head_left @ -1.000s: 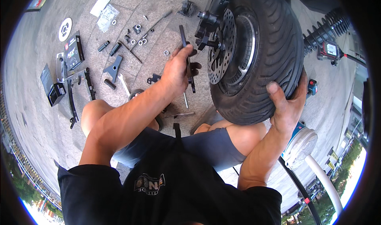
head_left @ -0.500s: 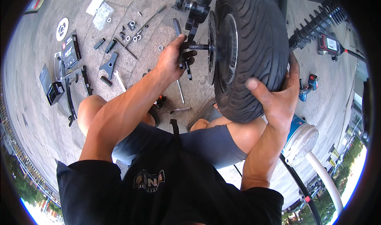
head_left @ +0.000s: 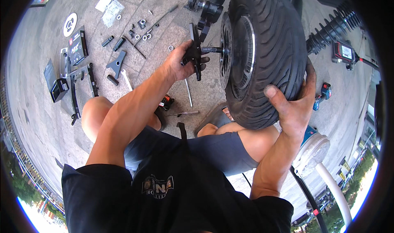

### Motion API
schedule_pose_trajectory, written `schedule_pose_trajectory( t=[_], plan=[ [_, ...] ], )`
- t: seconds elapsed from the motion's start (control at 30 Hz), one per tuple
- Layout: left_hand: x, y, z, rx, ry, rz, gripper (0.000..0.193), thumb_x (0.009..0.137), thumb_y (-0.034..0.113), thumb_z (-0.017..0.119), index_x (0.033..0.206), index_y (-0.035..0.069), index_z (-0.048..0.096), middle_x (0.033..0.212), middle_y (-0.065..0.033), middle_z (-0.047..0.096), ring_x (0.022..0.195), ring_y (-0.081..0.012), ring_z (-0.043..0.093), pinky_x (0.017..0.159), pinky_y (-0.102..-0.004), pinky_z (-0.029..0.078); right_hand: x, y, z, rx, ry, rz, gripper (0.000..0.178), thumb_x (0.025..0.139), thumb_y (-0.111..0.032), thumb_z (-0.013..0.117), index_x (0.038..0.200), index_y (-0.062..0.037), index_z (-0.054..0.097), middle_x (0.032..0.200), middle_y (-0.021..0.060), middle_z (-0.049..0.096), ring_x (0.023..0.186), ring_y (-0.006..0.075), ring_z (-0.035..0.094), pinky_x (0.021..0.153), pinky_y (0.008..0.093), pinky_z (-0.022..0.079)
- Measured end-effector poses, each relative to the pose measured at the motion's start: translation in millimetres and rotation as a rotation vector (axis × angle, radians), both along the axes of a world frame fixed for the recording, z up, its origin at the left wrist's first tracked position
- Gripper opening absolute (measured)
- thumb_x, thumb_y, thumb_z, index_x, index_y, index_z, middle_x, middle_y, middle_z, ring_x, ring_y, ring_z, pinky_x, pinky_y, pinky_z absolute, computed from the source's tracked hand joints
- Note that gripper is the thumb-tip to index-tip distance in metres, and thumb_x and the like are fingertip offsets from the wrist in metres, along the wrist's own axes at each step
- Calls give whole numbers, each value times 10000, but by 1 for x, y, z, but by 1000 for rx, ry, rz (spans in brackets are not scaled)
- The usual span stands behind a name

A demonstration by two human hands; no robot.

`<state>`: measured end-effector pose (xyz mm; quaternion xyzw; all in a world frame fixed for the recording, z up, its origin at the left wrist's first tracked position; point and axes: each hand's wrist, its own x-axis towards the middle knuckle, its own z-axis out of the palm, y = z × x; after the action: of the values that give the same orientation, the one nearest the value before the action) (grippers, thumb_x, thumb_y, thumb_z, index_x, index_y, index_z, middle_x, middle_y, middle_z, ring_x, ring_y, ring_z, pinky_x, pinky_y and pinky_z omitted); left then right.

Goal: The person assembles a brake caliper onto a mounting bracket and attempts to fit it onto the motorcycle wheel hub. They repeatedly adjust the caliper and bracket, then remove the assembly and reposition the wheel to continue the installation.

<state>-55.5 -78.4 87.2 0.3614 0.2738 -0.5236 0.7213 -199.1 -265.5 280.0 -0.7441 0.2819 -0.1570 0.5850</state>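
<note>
A black-tyred wheel (head_left: 273, 48) stands upright in front of me, partly resting against my right leg. On its left face sits a drilled brake disc (head_left: 225, 62), and an axle (head_left: 212, 50) juts out from the hub. My left hand (head_left: 180, 62) is closed around a flat black metal bracket (head_left: 193, 32) at the axle's outer end; whether the axle has entered it I cannot tell. With the thumb on the tread and the fingers round the far side, my right hand (head_left: 294, 111) grips the tyre's lower right. Its fingertips are partly hidden.
Left on the paving lie an open-end wrench (head_left: 126, 80), a dark spanner plate (head_left: 117, 64), sockets (head_left: 119, 44), several washers and opened boxes (head_left: 78, 46). A black clamp-like part (head_left: 211, 13) and a coil spring shock (head_left: 330, 29) flank the wheel. A cordless tool (head_left: 324, 92) lies right.
The bracket in my left hand has turned, showing more of its flat side, and moved slightly right. The whole scene shifts a little right; my right hand keeps its grip.
</note>
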Motion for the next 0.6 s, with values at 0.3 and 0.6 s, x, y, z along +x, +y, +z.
schedule_pose_trajectory(
  t=[0.3,0.6],
  plan=[
    [-20,-2,19,-118,12,29,376,1000,340,317,1136,38,494,1085,-159,596,918,-317,603,767,-422,499,-4,-7,-6,-123,27,50,1050,555,-169,862,1373,101,262,1185,253,522,1042,283,578,893,344,480],
    [-30,-11,25,-70,-35,26,433,987,396,324,1115,8,467,1059,-208,562,909,-352,610,768,-434,544,-6,-4,-2,-143,56,50,1058,562,-203,861,1368,120,257,1207,276,501,1064,296,570,900,346,481]
  ],
)
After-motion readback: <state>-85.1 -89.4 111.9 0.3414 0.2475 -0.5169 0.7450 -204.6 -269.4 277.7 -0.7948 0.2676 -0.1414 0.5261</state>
